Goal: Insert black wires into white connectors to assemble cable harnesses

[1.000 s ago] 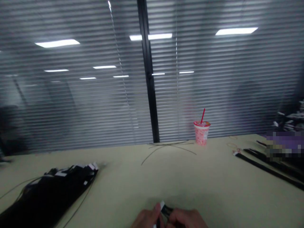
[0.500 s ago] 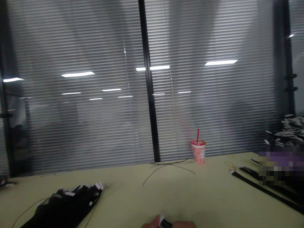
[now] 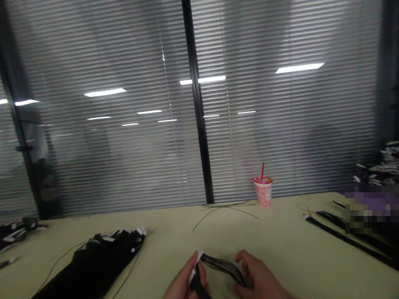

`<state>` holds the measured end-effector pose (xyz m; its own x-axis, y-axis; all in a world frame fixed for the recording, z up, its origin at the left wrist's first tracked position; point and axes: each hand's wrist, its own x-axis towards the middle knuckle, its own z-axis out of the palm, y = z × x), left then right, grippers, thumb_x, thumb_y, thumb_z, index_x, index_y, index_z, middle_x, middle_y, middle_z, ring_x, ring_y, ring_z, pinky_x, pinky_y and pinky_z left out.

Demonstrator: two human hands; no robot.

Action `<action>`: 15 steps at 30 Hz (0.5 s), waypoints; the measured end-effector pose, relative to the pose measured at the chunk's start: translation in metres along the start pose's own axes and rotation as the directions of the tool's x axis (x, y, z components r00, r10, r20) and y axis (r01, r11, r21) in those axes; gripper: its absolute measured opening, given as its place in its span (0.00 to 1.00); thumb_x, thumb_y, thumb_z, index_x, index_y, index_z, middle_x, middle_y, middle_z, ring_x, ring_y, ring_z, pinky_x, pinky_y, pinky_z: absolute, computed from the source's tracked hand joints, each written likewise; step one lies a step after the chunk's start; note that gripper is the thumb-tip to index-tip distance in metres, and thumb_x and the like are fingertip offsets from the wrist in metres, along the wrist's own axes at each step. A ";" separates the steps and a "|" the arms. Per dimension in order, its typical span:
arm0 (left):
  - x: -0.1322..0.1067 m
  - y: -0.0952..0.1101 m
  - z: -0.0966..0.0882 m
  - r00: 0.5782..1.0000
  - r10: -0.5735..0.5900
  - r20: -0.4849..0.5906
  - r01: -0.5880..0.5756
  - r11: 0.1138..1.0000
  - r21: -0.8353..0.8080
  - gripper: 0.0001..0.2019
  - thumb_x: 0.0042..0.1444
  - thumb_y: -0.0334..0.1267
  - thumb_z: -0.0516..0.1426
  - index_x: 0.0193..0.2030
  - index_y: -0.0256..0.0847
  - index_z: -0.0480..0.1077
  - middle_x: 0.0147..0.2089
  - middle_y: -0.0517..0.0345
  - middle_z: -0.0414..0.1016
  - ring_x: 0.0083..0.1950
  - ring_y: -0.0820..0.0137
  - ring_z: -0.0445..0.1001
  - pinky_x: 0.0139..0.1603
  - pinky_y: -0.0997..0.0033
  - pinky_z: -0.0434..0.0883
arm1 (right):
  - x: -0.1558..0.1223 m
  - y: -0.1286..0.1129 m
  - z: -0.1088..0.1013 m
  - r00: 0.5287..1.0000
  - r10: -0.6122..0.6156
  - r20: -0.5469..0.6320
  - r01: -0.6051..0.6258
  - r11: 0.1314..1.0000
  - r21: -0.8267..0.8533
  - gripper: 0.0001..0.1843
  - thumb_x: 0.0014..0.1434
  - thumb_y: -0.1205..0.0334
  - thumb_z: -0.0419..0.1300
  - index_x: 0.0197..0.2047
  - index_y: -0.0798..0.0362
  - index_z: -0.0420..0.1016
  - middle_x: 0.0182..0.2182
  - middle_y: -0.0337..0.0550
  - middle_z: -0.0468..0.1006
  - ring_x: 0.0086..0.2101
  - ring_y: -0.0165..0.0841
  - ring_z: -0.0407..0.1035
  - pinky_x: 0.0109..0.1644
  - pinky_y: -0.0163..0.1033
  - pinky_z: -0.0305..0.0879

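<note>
While the left hand (image 3: 183,282) grips the cable (image 3: 224,266) by its white end (image 3: 200,255), the right hand (image 3: 261,275) curves around the far bend!
Right thumb and forefinger stand apart, the dark strands running up to that thumb; whether they're held there, I cannot tell. It's all low and central, over the table (image 3: 171,249), with a black bundle (image 3: 102,261) to the left, more black strips (image 3: 346,238) to the right, and a pink cup (image 3: 263,195) up by the blinds (image 3: 131,166).
</note>
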<state>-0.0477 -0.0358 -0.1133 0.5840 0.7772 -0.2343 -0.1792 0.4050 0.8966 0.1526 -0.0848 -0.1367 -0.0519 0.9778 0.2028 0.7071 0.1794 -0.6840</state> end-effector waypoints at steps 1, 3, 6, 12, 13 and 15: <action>-0.003 -0.002 0.004 1.000 -0.005 0.029 0.005 1.000 -0.009 0.26 0.41 0.62 0.53 0.13 0.40 0.61 0.08 0.66 0.46 0.13 0.76 0.53 0.16 0.76 0.52 | -0.003 0.000 -0.001 0.998 -0.050 -0.031 0.050 0.999 -0.016 0.14 0.42 0.64 0.58 0.36 0.54 0.69 0.25 0.38 0.69 0.26 0.29 0.61 0.28 0.31 0.53; -0.011 -0.003 0.013 0.998 0.000 0.064 -0.002 1.000 0.028 0.26 0.43 0.62 0.52 0.14 0.39 0.62 0.07 0.67 0.43 0.13 0.76 0.53 0.17 0.77 0.52 | -0.007 0.000 -0.001 0.991 -0.126 -0.048 0.124 0.992 -0.036 0.07 0.49 0.61 0.54 0.27 0.55 0.69 0.25 0.39 0.69 0.27 0.29 0.61 0.30 0.31 0.53; -0.022 -0.002 0.024 0.998 0.050 0.031 -0.052 0.996 0.072 0.25 0.46 0.61 0.50 0.17 0.38 0.63 0.08 0.67 0.47 0.14 0.76 0.56 0.20 0.76 0.56 | -0.007 0.001 -0.002 0.989 -0.133 -0.069 0.135 0.990 0.030 0.16 0.55 0.58 0.48 0.23 0.57 0.68 0.21 0.39 0.67 0.25 0.29 0.61 0.29 0.32 0.53; -0.029 -0.002 0.029 0.993 0.033 0.116 -0.035 0.999 0.018 0.24 0.49 0.60 0.48 0.23 0.39 0.64 0.10 0.68 0.49 0.17 0.74 0.59 0.27 0.72 0.62 | 0.000 0.003 -0.010 0.984 0.002 -0.180 0.025 0.989 0.148 0.19 0.56 0.52 0.46 0.23 0.57 0.63 0.21 0.39 0.64 0.27 0.30 0.61 0.31 0.33 0.55; -0.027 -0.002 0.027 0.991 0.020 0.132 -0.022 1.000 0.009 0.24 0.49 0.60 0.48 0.24 0.39 0.65 0.11 0.68 0.50 0.17 0.74 0.60 0.28 0.71 0.62 | 0.001 0.004 -0.011 0.983 0.009 -0.181 0.019 0.988 0.154 0.19 0.56 0.51 0.46 0.23 0.57 0.62 0.21 0.39 0.63 0.27 0.30 0.61 0.31 0.33 0.55; -0.022 -0.002 0.021 0.987 -0.004 0.162 0.004 1.000 0.004 0.24 0.48 0.61 0.47 0.26 0.41 0.66 0.12 0.67 0.53 0.18 0.73 0.60 0.29 0.70 0.63 | 0.001 0.005 -0.009 0.982 0.028 -0.188 0.005 0.985 0.174 0.19 0.56 0.50 0.47 0.22 0.56 0.60 0.20 0.38 0.62 0.26 0.30 0.60 0.30 0.33 0.56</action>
<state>-0.0441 -0.0637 -0.1019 0.7056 0.6869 -0.1741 -0.1742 0.4063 0.8970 0.1625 -0.0836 -0.1334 0.1017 0.9447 0.3119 0.5731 0.2006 -0.7945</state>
